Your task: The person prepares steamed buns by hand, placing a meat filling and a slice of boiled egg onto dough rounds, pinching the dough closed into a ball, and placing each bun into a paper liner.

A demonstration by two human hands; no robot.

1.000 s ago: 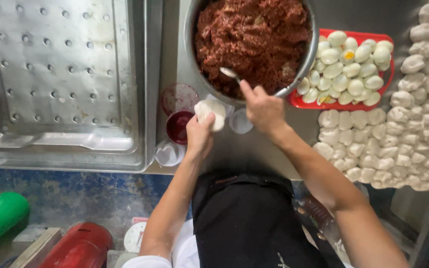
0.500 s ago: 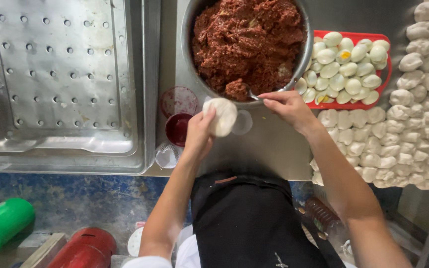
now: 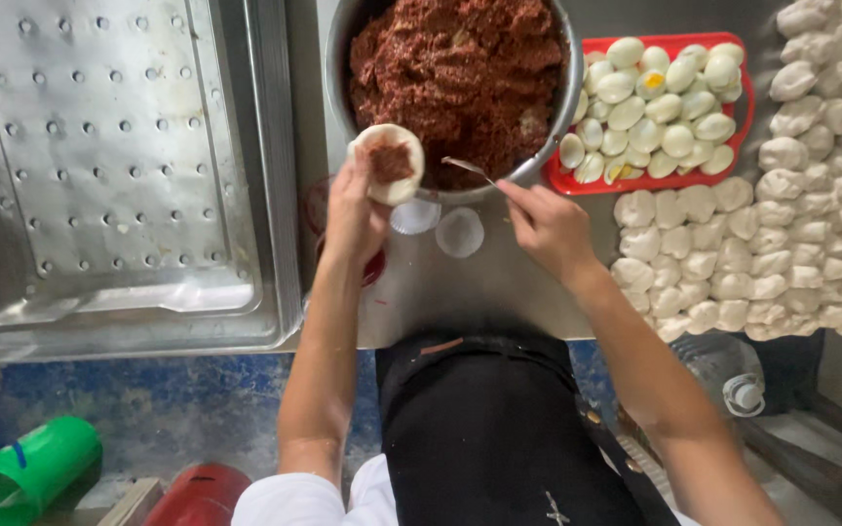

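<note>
In the upper middle of the frame my left hand (image 3: 358, 209) cups one flat round of white dough (image 3: 389, 164), fingers curled under it. Half a second ago the round was bare; now one dab of dark red filling (image 3: 391, 161) sits at its centre, so this piece is filled and not yet closed. My right hand (image 3: 550, 226), just right of it, pinches a small metal spoon (image 3: 467, 168), which has drawn back toward the bowl's near rim. Above both hands is one large metal bowl (image 3: 565, 97) heaped with red-brown filling mix. Below it on the steel counter (image 3: 460, 292) lie two white paper liners (image 3: 461, 232). To the upper right, one red tray (image 3: 679, 180) holds roughly two dozen peeled boiled egg halves. Along the right edge are rows of dough lumps (image 3: 723, 258), too many to count exactly. At left sits one perforated steel tray (image 3: 99, 156).
</note>
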